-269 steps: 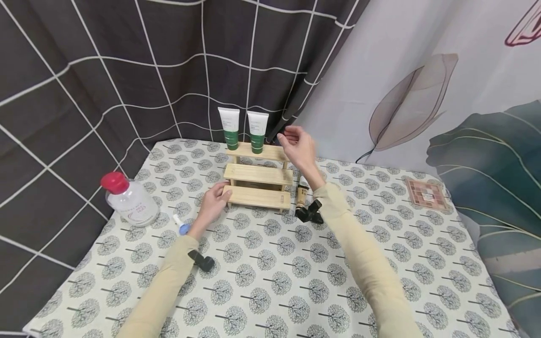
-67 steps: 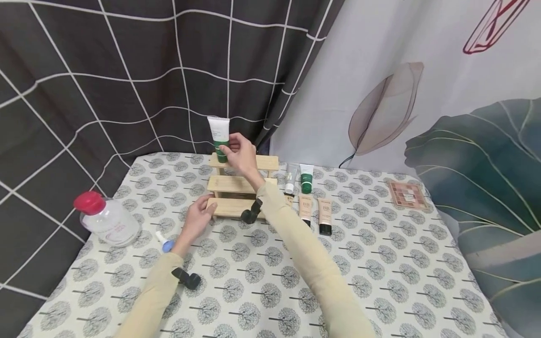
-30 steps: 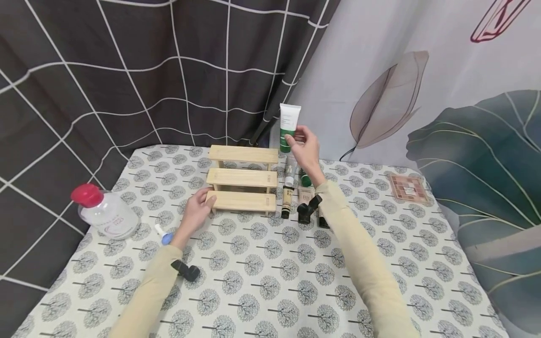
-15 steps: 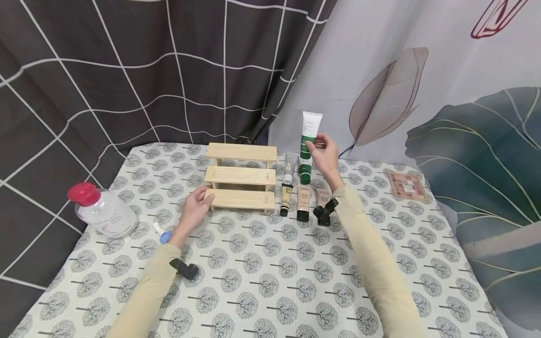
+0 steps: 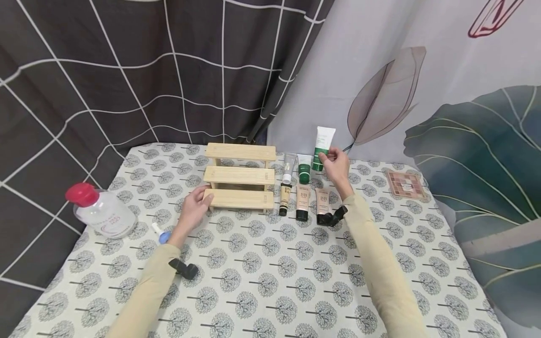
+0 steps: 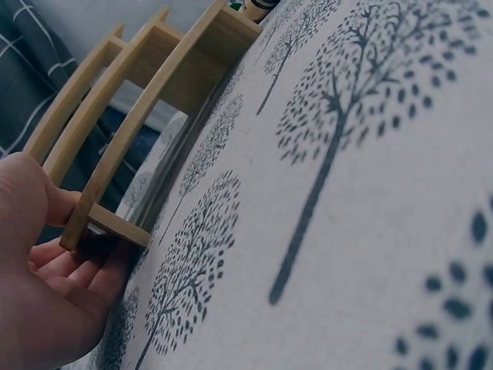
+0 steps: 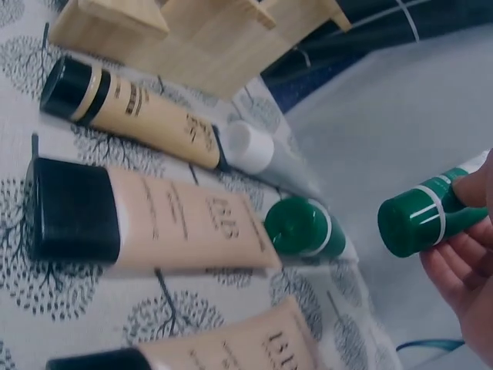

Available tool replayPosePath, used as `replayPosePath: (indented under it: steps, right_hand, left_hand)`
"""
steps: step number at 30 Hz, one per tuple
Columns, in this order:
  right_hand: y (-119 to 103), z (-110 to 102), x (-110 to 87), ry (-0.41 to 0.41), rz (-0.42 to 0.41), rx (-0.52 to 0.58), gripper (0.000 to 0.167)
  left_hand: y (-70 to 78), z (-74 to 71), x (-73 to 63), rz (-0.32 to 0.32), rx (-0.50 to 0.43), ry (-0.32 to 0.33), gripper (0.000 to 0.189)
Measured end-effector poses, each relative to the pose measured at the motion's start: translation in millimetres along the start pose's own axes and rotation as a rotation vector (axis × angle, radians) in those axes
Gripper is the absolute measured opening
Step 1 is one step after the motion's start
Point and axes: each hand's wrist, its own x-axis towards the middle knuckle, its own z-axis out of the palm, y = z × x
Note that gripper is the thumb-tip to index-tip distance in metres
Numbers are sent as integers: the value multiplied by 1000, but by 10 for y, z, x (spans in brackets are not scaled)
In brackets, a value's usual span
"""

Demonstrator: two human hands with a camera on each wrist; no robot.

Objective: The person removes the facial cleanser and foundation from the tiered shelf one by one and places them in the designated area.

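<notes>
My left hand point(image 5: 196, 206) grips the left end of the lowest tier of a three-tier wooden display stand point(image 5: 238, 199). In the left wrist view, the thumb lies on the tier's end and the fingers curl beneath it. My right hand point(image 5: 336, 168) pinches a green-and-white squeeze tube point(image 5: 323, 141) by its green lower part, cap downward and slightly tilted. That tube is behind and right of a matching green-and-white tube point(image 5: 304, 169) lying on the table. In the right wrist view, the held tube's green cap point(image 7: 400, 229) hangs apart from the lying tube's green cap point(image 7: 296, 226).
Right of the stand lie a silver-grey tube point(image 5: 289, 169), a yellowish black-capped tube point(image 5: 285, 199) and two beige BB cream tubes point(image 5: 302, 202). A pink palette point(image 5: 406, 185) lies far right. At left are a red-topped clear bottle point(image 5: 105, 213) and a small blue-and-white item point(image 5: 162, 234).
Both green-and-white tubes have left the top tier; one now lies on the table. My right hand has carried the other rightward and lowered it. My left hand stays on the stand.
</notes>
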Motion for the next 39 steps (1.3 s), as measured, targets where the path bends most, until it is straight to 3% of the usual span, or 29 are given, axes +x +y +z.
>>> replayPosePath:
  steps: [5,13,18,30,35,39]
  right_hand:
    - [113,-37,-3,-21,101,-25,40]
    - [235,-21,-13,-54,205,-129,47]
    - [301,-10,-9,-99,263,-139,47]
    - [393,-46,-40,-99,280,-257,49]
    - [390,-96,-48,-125,281,-289,49]
    - [392,-135,-74,-165,257,-311,48]
  left_hand:
    - [-3,6,16,-2,-1,20,51]
    - [25,22,2,-23,-21,19,52]
    - [19,30,5,-30,-23,20,52]
    - [16,82,24,-13,-12,23,52]
    - [36,27,29,-1,-6,-7,56]
    - [104,-64,6,23,56,-36,60]
